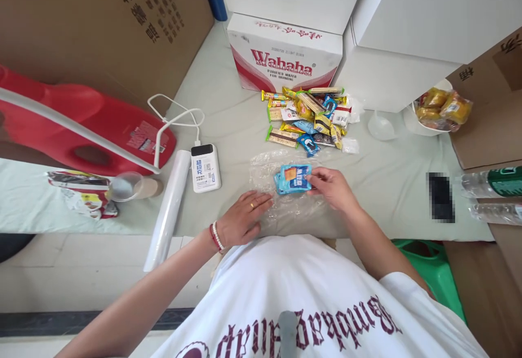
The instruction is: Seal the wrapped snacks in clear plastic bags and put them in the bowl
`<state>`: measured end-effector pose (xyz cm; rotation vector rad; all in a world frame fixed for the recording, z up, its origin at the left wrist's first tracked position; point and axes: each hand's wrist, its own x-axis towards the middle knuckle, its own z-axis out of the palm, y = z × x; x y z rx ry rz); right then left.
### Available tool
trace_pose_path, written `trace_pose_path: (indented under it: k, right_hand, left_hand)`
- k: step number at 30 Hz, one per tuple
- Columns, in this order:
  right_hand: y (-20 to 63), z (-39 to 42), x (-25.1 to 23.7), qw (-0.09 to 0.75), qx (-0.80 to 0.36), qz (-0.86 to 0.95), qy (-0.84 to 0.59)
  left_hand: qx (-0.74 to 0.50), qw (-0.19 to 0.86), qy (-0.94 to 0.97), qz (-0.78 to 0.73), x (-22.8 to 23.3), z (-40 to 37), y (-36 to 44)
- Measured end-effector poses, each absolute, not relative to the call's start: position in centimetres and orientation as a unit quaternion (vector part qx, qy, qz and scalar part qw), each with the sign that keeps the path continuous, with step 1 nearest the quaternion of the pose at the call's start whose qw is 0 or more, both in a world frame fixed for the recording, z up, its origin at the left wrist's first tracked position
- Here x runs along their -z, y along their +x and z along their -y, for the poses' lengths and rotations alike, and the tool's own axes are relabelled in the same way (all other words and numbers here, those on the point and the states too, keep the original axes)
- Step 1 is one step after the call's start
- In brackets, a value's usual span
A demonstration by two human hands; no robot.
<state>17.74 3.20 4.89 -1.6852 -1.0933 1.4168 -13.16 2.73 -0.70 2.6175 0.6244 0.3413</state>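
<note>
Head view: a blue snack packet (pixel 292 178) is held at its right edge by the right hand (pixel 332 186), fingers pinched shut on the wrapper, over a sheet of clear plastic film (pixel 281 205) spread on the pale table (pixel 387 184). The left hand (pixel 241 220) is laid flat on the film's left side, fingers extended and holding nothing. The packet is judged light, thin and crinkly (likely slippery), best taken by a sealed edge. A pile of wrapped snacks (pixel 308 116) is seen beyond, before a Wahaha carton (pixel 281 56); a film roll (pixel 169 208) and a power bank (pixel 205 167) lie to the left.
</note>
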Motion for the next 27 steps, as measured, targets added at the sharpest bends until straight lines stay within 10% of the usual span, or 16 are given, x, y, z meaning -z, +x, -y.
trace_pose_path:
  k: [14, 22, 27]
  right_hand:
    - [21.8, 4.3, -3.3, 0.051, -0.238, 0.825, -0.510]
    - [24.5, -3.0, -3.7, 0.188, -0.442, 0.694, -0.536]
    - [24.7, -6.8, -2.5, 0.033, -0.384, 0.617, -0.687]
  left_hand:
    - [-0.200, 0.272, 0.869, -0.361, 2.3, -3.4, -13.8]
    - [-0.222, 0.283, 0.765, -0.534, 1.6, -8.0, -11.1]
    - [-0.198, 0.215, 0.716, -0.634, 2.7, -9.7, -9.3]
